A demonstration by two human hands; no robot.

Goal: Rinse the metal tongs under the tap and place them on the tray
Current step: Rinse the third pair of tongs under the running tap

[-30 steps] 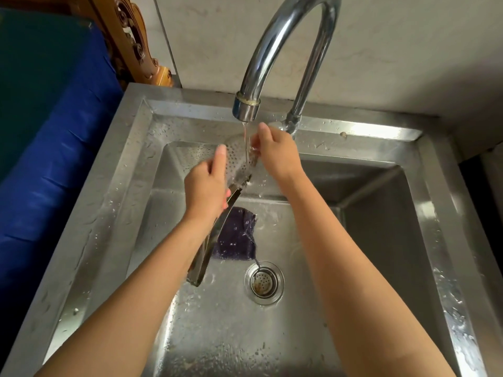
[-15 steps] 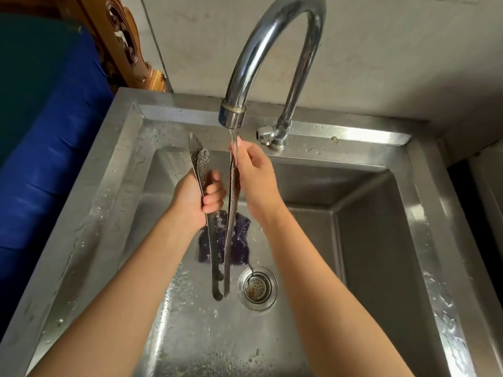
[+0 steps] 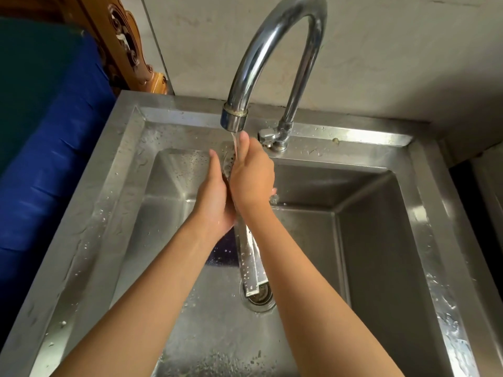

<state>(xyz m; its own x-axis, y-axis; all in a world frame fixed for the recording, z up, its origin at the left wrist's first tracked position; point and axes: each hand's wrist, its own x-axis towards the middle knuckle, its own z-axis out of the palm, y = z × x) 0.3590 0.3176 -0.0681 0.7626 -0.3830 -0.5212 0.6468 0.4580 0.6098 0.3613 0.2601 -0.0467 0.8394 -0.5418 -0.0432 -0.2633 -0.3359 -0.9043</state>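
Head view: tongs under running tap.
Your left hand (image 3: pixel 215 197) and right hand (image 3: pixel 251 178) press together around the metal tongs (image 3: pixel 249 257), held upright beneath the tap (image 3: pixel 275 58). Below lies a wet steel sink (image 3: pixel 381 240), its drain (image 3: pixel 260 297) under the handle end.

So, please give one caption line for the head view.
Both hands hold metal tongs under the running tap over the sink.

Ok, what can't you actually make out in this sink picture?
- Head view: the middle of the long metal tongs is covered by the left hand and right hand.
- The dark purple cloth in the steel sink is mostly behind the left forearm.
- No tray is in view.
- The round drain is partly behind the tongs' end.
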